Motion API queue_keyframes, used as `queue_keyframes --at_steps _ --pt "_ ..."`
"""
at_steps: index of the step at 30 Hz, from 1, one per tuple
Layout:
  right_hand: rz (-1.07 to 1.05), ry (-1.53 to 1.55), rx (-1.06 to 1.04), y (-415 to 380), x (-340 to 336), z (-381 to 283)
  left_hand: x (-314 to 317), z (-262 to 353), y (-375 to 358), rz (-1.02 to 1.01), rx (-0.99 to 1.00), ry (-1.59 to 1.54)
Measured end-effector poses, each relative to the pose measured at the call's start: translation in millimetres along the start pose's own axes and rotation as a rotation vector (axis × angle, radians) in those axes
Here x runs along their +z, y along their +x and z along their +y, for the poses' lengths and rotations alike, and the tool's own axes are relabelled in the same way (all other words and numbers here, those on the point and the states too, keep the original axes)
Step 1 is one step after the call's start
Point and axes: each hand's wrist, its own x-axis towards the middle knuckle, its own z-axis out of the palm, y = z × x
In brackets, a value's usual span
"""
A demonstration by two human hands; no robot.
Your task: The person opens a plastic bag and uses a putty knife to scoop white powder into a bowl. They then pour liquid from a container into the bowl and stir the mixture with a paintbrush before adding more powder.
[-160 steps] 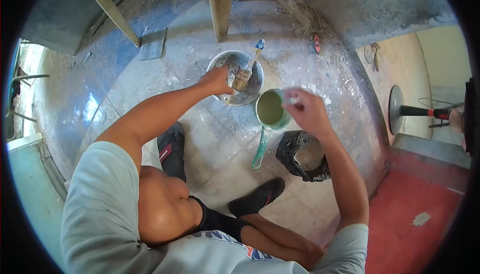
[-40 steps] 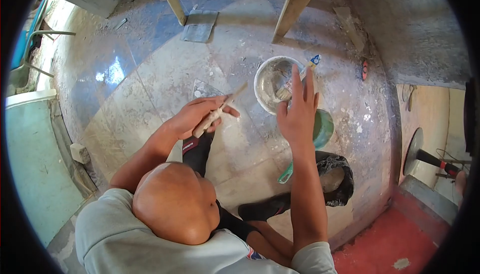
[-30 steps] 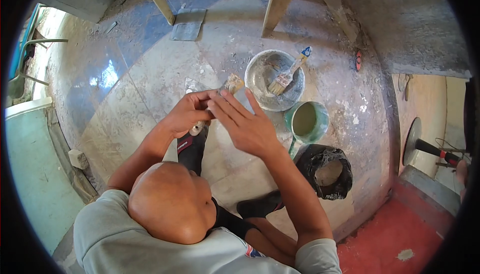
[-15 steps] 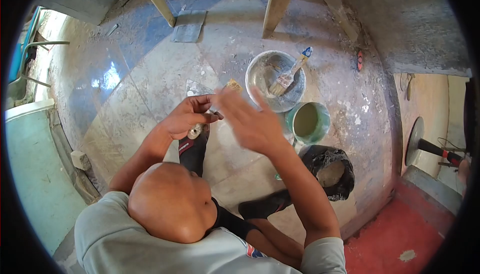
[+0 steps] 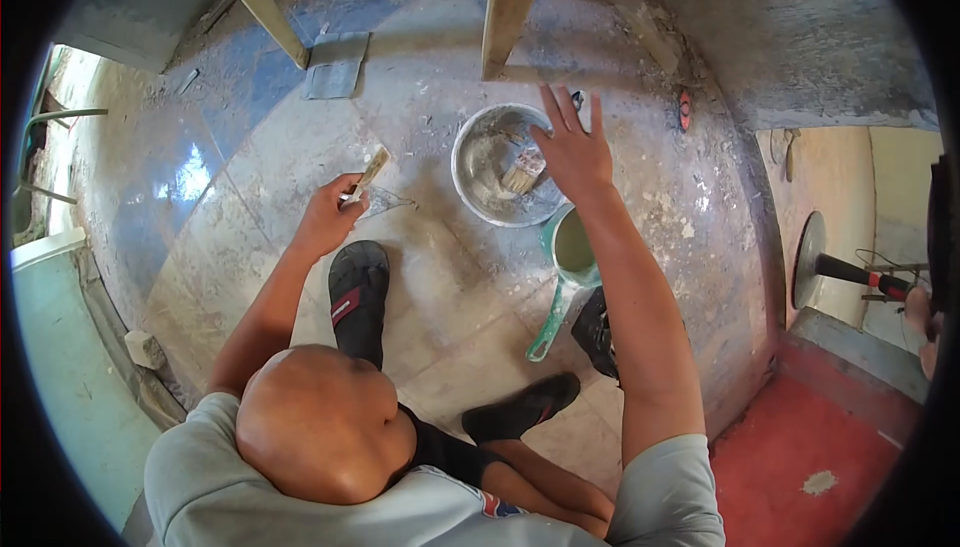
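My left hand (image 5: 328, 217) is closed round the handle of a small brush (image 5: 374, 167), whose bristles point up and to the right. A scraper-like flat blade (image 5: 385, 203) shows faintly beside it. Fingers spread, my right hand (image 5: 578, 152) is over the right side of a round metal basin (image 5: 468, 190) and holds nothing. In the basin lies a wide paintbrush (image 5: 523, 173), its handle mostly hidden behind my right hand. Below that hand stands a green dipper (image 5: 573, 247) with pale liquid in it, its handle toward my feet.
A black plastic bag (image 5: 596, 335) is partly behind my right forearm. Two wooden legs (image 5: 508, 17) stand at the top, near a grey flat piece (image 5: 336, 65). At far right, another person's hand (image 5: 920, 319) is by a red-and-black tool (image 5: 862, 275).
My hands have moved apart. The right one has gone up and right to the basin, the left one down and left with the small brush. The view has shifted slightly.
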Motion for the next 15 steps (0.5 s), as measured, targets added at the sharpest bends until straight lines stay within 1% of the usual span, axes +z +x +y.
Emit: queue_keyframes --at_steps 2,3,5,6,7,8,10,11,12,14,15 --pt "-0.023 -0.016 0.012 1 0 1 4 -23 11 0.157 0.280 0.246" --pt "-0.047 -0.030 0.029 0 0 2 5 -25 10 0.157 0.272 0.242" --pt "-0.069 -0.046 0.049 -2 0 6 5 -25 16 0.174 0.324 0.299" --pt "-0.002 -0.027 0.024 -4 -1 7 3 -24 19 0.175 0.325 0.298" --pt "0.059 -0.006 -0.003 -9 -2 7 3 -25 19 0.197 0.357 0.362" --pt "0.052 -0.003 -0.006 -13 -3 8 2 -27 18 0.217 0.387 0.426" --pt "-0.105 0.066 0.038 -25 -19 15 2 -27 16 0.212 0.372 0.452" --pt "-0.027 0.079 0.056 -34 -24 19 2 -27 18 0.216 0.368 0.481" --pt "-0.034 0.075 0.056 -39 -39 20 2 -27 19 0.210 0.367 0.476" --pt "-0.248 0.253 0.335 -46 -74 21 3 -29 21 0.240 0.439 0.561" --pt "-0.282 0.325 0.407 -50 -82 22 6 -27 25 0.238 0.441 0.555"
